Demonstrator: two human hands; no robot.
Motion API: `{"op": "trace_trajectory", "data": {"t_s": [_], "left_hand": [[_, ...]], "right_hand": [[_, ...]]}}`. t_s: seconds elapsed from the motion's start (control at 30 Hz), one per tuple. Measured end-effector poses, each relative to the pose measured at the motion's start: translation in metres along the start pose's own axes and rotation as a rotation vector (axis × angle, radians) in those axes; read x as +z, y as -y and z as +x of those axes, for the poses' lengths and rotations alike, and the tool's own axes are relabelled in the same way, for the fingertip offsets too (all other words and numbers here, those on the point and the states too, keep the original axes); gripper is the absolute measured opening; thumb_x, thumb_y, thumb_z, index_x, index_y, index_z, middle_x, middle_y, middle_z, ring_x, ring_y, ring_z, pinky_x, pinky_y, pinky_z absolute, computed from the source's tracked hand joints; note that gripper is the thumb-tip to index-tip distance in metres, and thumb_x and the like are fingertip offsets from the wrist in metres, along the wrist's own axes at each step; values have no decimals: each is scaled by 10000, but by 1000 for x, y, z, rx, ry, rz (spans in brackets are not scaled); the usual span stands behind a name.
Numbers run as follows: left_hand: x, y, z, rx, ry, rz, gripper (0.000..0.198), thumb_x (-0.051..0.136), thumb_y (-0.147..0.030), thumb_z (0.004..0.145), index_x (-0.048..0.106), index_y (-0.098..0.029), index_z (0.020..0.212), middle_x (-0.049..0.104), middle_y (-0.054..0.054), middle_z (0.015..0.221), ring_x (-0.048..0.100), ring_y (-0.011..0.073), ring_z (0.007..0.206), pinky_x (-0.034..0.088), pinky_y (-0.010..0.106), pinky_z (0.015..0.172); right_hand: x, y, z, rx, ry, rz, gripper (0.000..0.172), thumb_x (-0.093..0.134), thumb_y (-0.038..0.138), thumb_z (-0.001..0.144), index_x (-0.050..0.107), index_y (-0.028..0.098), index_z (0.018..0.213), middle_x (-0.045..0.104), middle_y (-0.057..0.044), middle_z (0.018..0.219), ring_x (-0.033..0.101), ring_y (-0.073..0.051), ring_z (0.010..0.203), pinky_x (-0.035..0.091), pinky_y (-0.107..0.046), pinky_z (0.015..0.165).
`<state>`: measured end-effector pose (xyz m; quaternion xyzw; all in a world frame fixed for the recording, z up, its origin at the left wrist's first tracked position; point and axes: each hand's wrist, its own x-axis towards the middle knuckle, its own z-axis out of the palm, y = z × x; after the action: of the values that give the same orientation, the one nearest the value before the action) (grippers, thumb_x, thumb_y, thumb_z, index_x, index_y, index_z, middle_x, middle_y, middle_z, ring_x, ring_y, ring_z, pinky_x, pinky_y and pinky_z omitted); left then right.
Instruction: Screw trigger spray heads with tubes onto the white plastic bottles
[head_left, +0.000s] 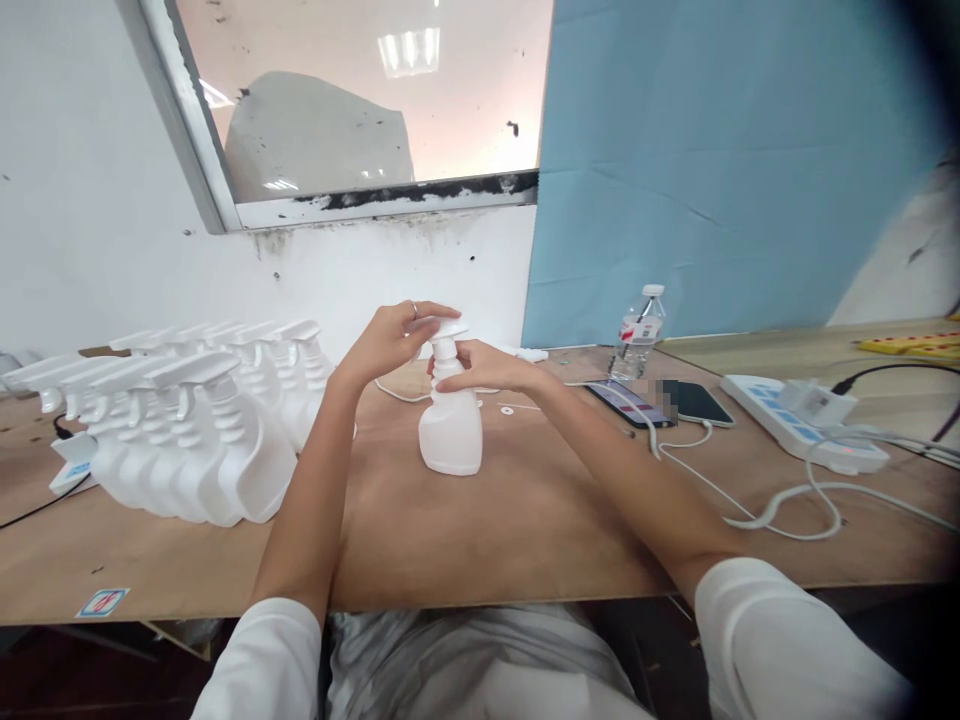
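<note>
A white spray bottle [451, 440] stands upright on the brown table in front of me. My left hand [394, 340] rests over its spray head [448, 328], with the thumb at the side and the fingers laid across the top. Around the ribbed neck, my right hand [487, 367] grips the bottle with its thumb across the near side; its other fingers are partly hidden behind. To the left stand several more white spray bottles [251, 470] in close rows, all with spray heads on.
A water bottle [637, 338] stands at the back right near two phones [630, 402] [697, 402]. A white power strip [795, 425] and loose white cables [772, 515] lie on the right. Behind the table are a wall and a window [360, 100].
</note>
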<state>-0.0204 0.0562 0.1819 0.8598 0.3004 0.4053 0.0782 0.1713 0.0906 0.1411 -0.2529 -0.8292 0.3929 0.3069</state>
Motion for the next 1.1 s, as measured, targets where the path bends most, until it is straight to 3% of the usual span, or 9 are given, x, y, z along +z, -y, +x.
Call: {"op": "trace_trajectory", "data": {"t_s": [0.1, 0.2, 0.4, 0.57, 0.73, 0.9, 1.03, 1.1], "left_hand": [[2, 2, 1, 33, -19, -34, 263, 491, -244, 923, 691, -247, 1094, 654, 49, 1108, 620, 186, 952, 487, 313, 867], [3, 5, 1, 35, -27, -35, 265, 487, -234, 918, 702, -248, 1073, 648, 58, 1076, 621, 181, 905, 501, 315, 832], [3, 5, 2, -45, -22, -51, 270, 476, -251, 912, 693, -243, 1074, 650, 57, 1057, 620, 186, 904, 517, 293, 759], [3, 4, 2, -63, -16, -102, 266, 472, -236, 909, 690, -221, 1059, 658, 47, 1028, 612, 138, 755, 508, 265, 692], [4, 3, 2, -55, -28, -116, 263, 493, -245, 894, 699, -202, 1052, 651, 69, 1034, 614, 169, 853, 508, 247, 659], [3, 4, 1, -60, -35, -84, 262, 495, -247, 895, 700, -219, 1056, 654, 66, 1048, 625, 172, 848, 508, 285, 723], [3, 4, 0, -58, -24, -100, 247, 513, -256, 892, 702, -225, 1049, 651, 64, 1055, 622, 182, 888, 509, 276, 717], [2, 4, 0, -69, -19, -108, 246, 513, -254, 893, 701, -223, 1048, 650, 64, 1054, 625, 180, 877, 507, 271, 702]], "right_hand": [[11, -12, 6, -103, 30, 244, 266, 722, 201, 670, 608, 168, 909, 674, -47, 917, 636, -190, 856, 505, -342, 797], [25, -25, 12, -183, 26, 499, 375, 725, 205, 645, 554, 173, 976, 663, -28, 814, 641, -183, 746, 512, -351, 736], [38, -30, 15, -234, -17, 730, 398, 589, 468, 762, 467, 211, 1040, 622, -3, 707, 602, -187, 608, 501, -361, 620], [43, -29, 15, -242, -129, 685, 374, 643, 445, 773, 452, 222, 1005, 599, 21, 667, 589, -166, 571, 483, -320, 578], [45, -29, 16, -209, -112, 706, 460, 580, 588, 777, 467, 218, 1026, 615, 2, 668, 593, -182, 574, 487, -334, 562], [46, -28, 18, -199, -223, 651, 438, 737, 450, 716, 446, 230, 958, 599, 38, 622, 579, -152, 519, 487, -308, 542], [46, -27, 18, -202, -143, 696, 425, 649, 532, 770, 459, 229, 1000, 619, 14, 654, 597, -172, 555, 500, -324, 541], [47, -27, 18, -192, -179, 675, 406, 684, 494, 756, 468, 222, 966, 610, 22, 634, 587, -158, 528, 495, -308, 528]]}}
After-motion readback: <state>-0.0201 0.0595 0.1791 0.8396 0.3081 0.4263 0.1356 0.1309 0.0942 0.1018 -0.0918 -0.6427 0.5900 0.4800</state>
